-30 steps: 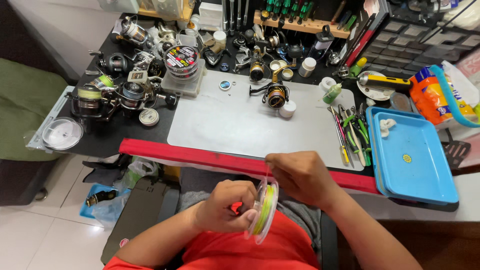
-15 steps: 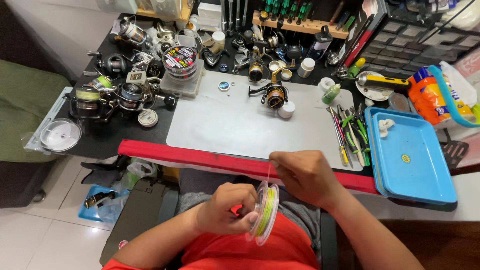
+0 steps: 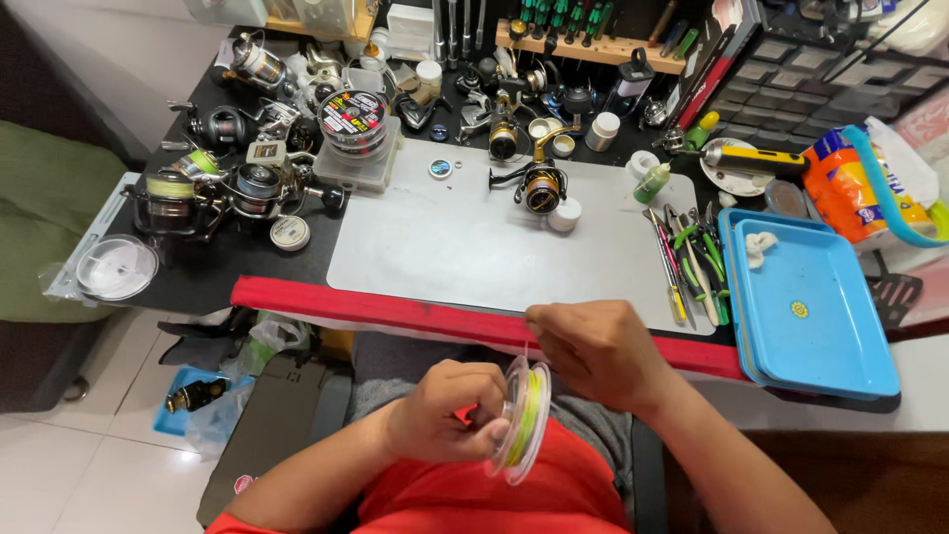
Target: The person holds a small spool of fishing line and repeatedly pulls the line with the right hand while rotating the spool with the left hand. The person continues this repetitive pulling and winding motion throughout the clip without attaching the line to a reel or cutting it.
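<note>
Little has changed since a moment ago: both hands have stayed low over the lap, and the right one has kept its pinch at about the same height above the spool.

On the far left, a clear flat spool (image 3: 117, 267) lies at the edge of the black bench (image 3: 198, 282). Just beyond it sits a crowd of fishing reels (image 3: 213, 183), with a round stack of line spools (image 3: 354, 117) behind them. A grey mat (image 3: 465, 247) covers the middle of the bench, and a red strip (image 3: 395, 309) runs along its near edge.

Below that edge, the left hand (image 3: 445, 410) is closed around the hub side of a clear line spool (image 3: 524, 415) wound with yellow-green line, held on edge over the red shirt. Just to the right and a little higher, the right hand (image 3: 603, 351) is closed, its finger and thumb pinched together above the spool rim; I cannot tell whether a strand runs between them.

Farther back on the mat stands a gold and black reel (image 3: 539, 183), with a small green bottle (image 3: 652, 183) to its right. A row of pliers and hand tools (image 3: 692, 262) lies beside a blue tray (image 3: 811, 297) at the right, and an orange packet (image 3: 850, 188) sits behind the tray.
</note>
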